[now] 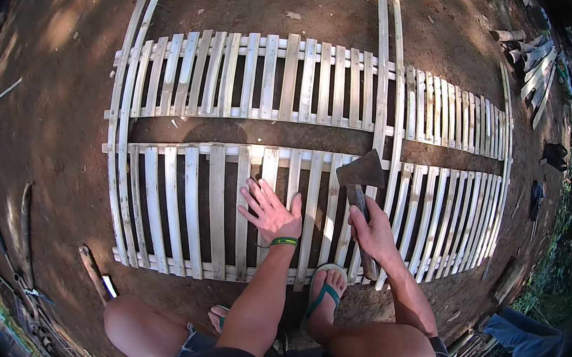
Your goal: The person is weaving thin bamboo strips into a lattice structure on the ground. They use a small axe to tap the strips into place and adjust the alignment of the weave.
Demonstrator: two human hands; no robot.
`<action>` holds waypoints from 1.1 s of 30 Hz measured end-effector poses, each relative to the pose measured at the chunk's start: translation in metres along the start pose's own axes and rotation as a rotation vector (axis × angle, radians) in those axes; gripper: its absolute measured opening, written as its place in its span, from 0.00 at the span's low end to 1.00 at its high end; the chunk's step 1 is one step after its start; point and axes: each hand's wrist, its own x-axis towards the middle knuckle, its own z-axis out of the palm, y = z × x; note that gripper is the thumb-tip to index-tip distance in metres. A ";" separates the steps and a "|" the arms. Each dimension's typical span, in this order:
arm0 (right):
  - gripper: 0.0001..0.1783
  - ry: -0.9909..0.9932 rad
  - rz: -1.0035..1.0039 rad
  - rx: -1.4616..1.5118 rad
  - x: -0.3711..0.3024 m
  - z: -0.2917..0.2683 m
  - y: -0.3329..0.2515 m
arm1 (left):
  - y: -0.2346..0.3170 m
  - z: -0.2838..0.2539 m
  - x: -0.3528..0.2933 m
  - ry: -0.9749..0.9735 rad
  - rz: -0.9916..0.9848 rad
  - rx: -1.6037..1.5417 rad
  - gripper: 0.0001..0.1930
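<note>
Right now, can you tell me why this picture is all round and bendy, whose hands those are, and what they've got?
There's no robot here! A person wears a camera on their head, looking down. Its very wide lens bends straight things near the edges, so you see what's below them, even their own knees and feet in sandals.

The left hand is empty, with fingers spread over a pale wooden slatted panel, which lies on brown dirt. A green band circles that wrist. The right hand holds an axe by its handle, with the dark metal head pointing away from the person.
</note>
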 end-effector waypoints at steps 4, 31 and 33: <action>0.21 0.137 -0.246 -0.087 0.045 0.022 -0.045 | -0.011 -0.009 0.008 -0.036 -0.017 -0.006 0.52; 0.17 0.262 0.104 0.169 0.017 0.002 0.042 | 0.000 -0.014 0.014 -0.068 -0.041 -0.014 0.51; 0.15 0.320 0.125 0.193 0.023 -0.014 0.048 | 0.000 -0.014 0.015 -0.074 -0.047 -0.010 0.50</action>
